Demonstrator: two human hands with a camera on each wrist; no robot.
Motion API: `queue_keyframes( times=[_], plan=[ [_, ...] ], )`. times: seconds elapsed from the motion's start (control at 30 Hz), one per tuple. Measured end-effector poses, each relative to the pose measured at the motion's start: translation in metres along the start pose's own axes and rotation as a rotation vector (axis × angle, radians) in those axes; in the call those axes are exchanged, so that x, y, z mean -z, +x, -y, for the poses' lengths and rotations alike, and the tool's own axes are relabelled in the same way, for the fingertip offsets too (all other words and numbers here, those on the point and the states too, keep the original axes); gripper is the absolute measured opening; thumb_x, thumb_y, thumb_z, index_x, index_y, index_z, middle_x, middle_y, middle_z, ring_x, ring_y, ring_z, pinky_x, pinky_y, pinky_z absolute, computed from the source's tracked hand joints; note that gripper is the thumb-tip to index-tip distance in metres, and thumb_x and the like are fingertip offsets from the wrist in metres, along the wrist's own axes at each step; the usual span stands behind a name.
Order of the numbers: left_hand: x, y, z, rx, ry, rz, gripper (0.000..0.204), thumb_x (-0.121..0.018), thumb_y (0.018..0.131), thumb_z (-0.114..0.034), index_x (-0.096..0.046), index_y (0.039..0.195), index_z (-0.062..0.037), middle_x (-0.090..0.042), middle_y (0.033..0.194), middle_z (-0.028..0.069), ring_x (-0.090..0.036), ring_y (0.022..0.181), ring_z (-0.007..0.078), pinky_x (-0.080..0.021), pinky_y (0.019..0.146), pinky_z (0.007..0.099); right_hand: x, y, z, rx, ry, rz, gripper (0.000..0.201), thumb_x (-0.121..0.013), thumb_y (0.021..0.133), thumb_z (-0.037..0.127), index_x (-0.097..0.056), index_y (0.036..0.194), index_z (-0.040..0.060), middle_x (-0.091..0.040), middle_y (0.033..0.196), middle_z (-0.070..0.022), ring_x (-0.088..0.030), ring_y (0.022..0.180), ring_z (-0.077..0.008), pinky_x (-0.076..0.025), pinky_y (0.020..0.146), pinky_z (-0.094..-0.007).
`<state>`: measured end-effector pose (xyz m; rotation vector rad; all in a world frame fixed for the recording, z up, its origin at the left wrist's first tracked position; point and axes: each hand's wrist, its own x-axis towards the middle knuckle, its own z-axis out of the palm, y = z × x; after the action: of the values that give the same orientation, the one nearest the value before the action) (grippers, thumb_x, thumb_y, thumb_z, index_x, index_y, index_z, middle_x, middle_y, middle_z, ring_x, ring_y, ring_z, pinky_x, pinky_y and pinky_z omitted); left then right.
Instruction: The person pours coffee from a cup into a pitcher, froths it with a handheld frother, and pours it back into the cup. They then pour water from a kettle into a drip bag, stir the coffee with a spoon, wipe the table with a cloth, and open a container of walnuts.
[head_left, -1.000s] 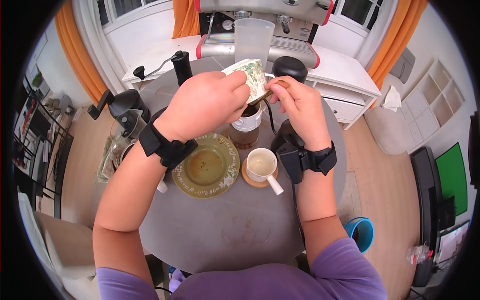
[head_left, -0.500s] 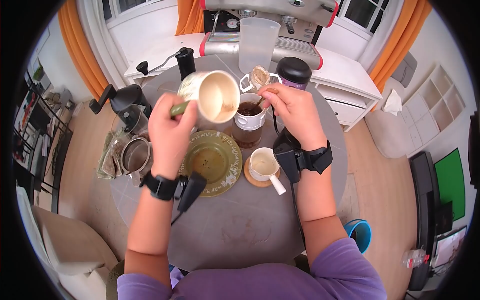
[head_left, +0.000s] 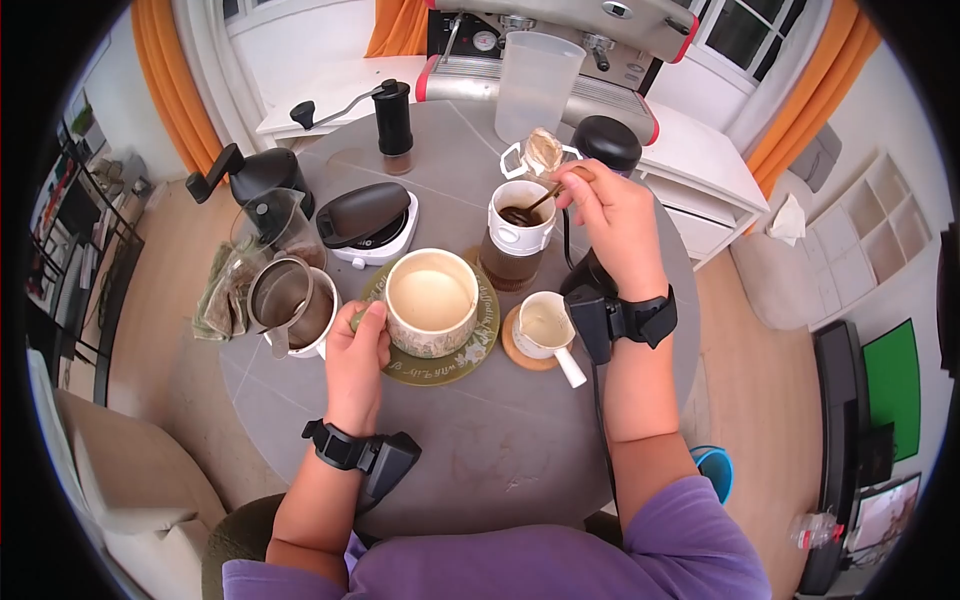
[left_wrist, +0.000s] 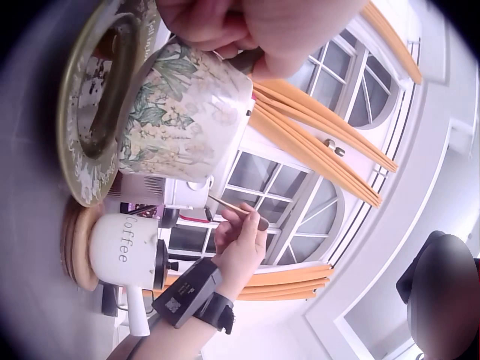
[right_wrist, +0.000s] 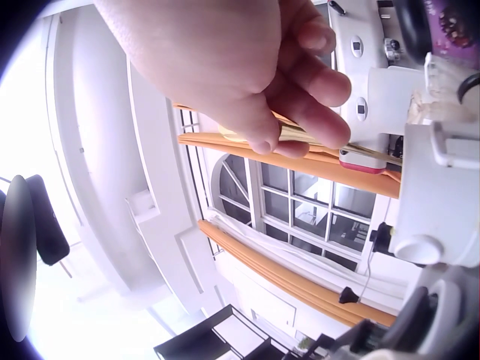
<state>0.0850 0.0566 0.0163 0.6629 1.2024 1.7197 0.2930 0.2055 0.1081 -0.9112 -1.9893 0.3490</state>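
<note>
In the head view, my left hand [head_left: 357, 365] holds a cream mug [head_left: 430, 340] by its green handle. The mug is upright and overlaps the olive plate [head_left: 435, 375]; its floral side [left_wrist: 187, 112] faces the left wrist camera, with its base close over the plate. My right hand [head_left: 612, 225] pinches the handle of a wooden spoon [head_left: 556, 193]. The spoon's lower end dips into dark, wet contents inside a clear cylinder with a white collar [head_left: 510, 262]. A small white pot [head_left: 541, 330] marked "Coffee" sits on a round wooden coaster [head_left: 516, 352] near the cylinder.
At left are a metal strainer [head_left: 283, 285] over a white mug [head_left: 318, 320] and a glass jug [head_left: 292, 225]. Behind stand a white scale [head_left: 400, 235] bearing a dark object, a hand grinder [head_left: 394, 120] and a translucent pitcher [head_left: 538, 85]. A black-lidded jar [head_left: 606, 145] is behind my right hand.
My left hand has brought the mug from tipped over the cylinder down and back, upright over the plate. My right hand still pinches the spoon at the cylinder.
</note>
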Motion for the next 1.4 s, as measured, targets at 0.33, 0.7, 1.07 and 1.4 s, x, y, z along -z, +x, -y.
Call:
queue_keyframes(
  times=[0.33,0.7,1.07,1.4],
  plan=[
    [0.007,0.003,0.011,0.053,-0.026,0.006,0.018,-0.05,0.089,-0.019,-0.048,0.074,-0.0092,-0.04,0.062,-0.0054,-0.03,0.049,0.0021,-0.02,0.042,0.0178,0.0,0.0,0.002,-0.02,-0.052,0.037,0.017,-0.052,0.086,0.021,-0.061,0.087,0.0068,-0.062,0.065,-0.0065,-0.061,0.062,-0.0204,-0.046,0.057,-0.0289],
    [0.008,0.001,0.004,0.139,0.017,0.029,0.017,-0.049,0.089,-0.021,-0.047,0.077,-0.0088,-0.038,0.061,-0.0047,-0.032,0.05,0.0025,-0.021,0.041,0.017,-0.001,0.0,0.005,-0.049,0.018,-0.008,0.017,-0.051,0.086,0.02,-0.061,0.087,0.0063,-0.061,0.062,-0.0059,-0.061,0.06,-0.019,-0.046,0.057,-0.0279],
    [0.011,0.0,0.006,0.133,0.149,0.043,0.017,-0.044,0.092,-0.025,-0.043,0.087,-0.0092,-0.036,0.058,-0.0037,-0.032,0.044,0.0032,-0.019,0.035,0.0174,-0.002,-0.001,0.004,-0.046,-0.039,-0.004,0.013,-0.053,0.084,0.016,-0.059,0.083,0.0043,-0.06,0.061,-0.0072,-0.061,0.057,-0.0177,-0.046,0.054,-0.0272],
    [0.01,-0.004,0.006,-0.378,0.565,0.017,0.019,-0.047,0.088,-0.009,-0.043,0.106,-0.0075,-0.047,0.071,-0.0006,-0.039,0.052,0.0033,-0.03,0.044,0.0174,-0.001,0.0,0.008,-0.106,0.043,-0.049,0.013,-0.051,0.085,0.016,-0.059,0.084,0.0052,-0.06,0.06,-0.0068,-0.06,0.056,-0.018,-0.045,0.053,-0.0272]
  ],
)
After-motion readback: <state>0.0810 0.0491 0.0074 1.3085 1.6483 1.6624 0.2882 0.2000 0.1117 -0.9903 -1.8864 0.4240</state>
